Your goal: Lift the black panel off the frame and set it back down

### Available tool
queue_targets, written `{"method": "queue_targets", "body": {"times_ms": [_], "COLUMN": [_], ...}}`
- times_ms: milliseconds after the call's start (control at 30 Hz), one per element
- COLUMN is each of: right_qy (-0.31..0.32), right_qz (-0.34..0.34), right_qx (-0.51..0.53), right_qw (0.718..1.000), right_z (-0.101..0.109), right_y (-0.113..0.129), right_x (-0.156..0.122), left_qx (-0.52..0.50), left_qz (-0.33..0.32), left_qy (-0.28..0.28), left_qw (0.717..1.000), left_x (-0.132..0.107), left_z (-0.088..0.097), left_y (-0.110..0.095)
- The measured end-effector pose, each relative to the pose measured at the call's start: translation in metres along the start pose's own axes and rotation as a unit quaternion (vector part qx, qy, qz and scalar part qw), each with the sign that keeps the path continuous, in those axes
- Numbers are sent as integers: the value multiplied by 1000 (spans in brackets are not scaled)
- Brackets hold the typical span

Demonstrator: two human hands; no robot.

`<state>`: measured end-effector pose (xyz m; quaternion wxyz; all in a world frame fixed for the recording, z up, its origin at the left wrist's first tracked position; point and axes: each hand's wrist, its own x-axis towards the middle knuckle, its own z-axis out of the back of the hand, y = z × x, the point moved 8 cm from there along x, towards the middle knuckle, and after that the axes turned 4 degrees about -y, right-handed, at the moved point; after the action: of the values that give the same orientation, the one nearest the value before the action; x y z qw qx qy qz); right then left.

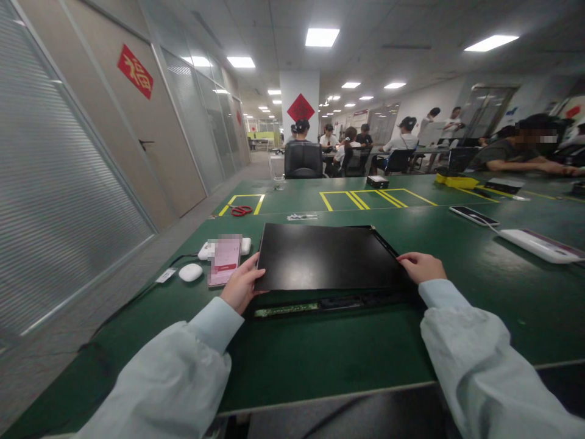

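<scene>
— What's the surface and the room like?

— A long green table (320, 360) with yellow tape boxes marked on it towards 12 o'clock. It's an open office with ceiling strip lights, a glass partition and a door with a red sign at 9 to 10 o'clock, and a white pillar (300, 91) dead ahead. A black office chair (303, 160) stands at the far edge, and other people sit at tables from 12 round to 2 o'clock.

— Where's the thing you have hold of?

— The black panel (324, 256) lies flat in front of me, at the middle of the table. Its near edge sits over a dark frame where a green circuit strip (286, 310) shows.

— And your grip?

— My left hand (240, 285) is at the panel's 8 o'clock corner, fingers curled round the left edge and closed on it. My right hand (423, 266) is at 4 o'clock, fingers bent and touching the right edge. Whether they clamp it or only rest there, I can't tell.

— How are your arms?

— Both forearms, in pale blue sleeves, reach forward from 6 o'clock, wrists low over the mat, one on each side of the panel.

— Anything close by?

— At 9 o'clock, just beside my left hand, a pink phone (223, 260), then a white mouse (191, 272). Red scissors (241, 210) are at 11, and a white device (542, 245) lies well off at 3 o'clock
</scene>
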<state>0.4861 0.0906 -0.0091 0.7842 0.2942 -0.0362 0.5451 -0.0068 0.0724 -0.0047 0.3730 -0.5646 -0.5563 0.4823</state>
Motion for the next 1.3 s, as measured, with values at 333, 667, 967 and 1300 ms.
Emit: {"method": "queue_targets", "body": {"times_ms": [333,667,967,1300], "right_qy": [7,-20,-17,-21], "right_qz": [-65,-95,-125,-104], "right_qx": [60,105,119,106], "right_qw": [996,990,985,989], "right_z": [7,5,1,0], "right_y": [4,-7,-10,-9], "right_x": [-2,-1,-3,-2], "left_qx": [316,424,427,502], "left_qz": [-178,-183,-158,-181], "left_qy": [-34,-22,-18,-26], "left_qw": [931,887,890,845], "left_x": [29,44,46,38], "left_z": [29,38,41,34], "left_y": [-3,17,24,15]}}
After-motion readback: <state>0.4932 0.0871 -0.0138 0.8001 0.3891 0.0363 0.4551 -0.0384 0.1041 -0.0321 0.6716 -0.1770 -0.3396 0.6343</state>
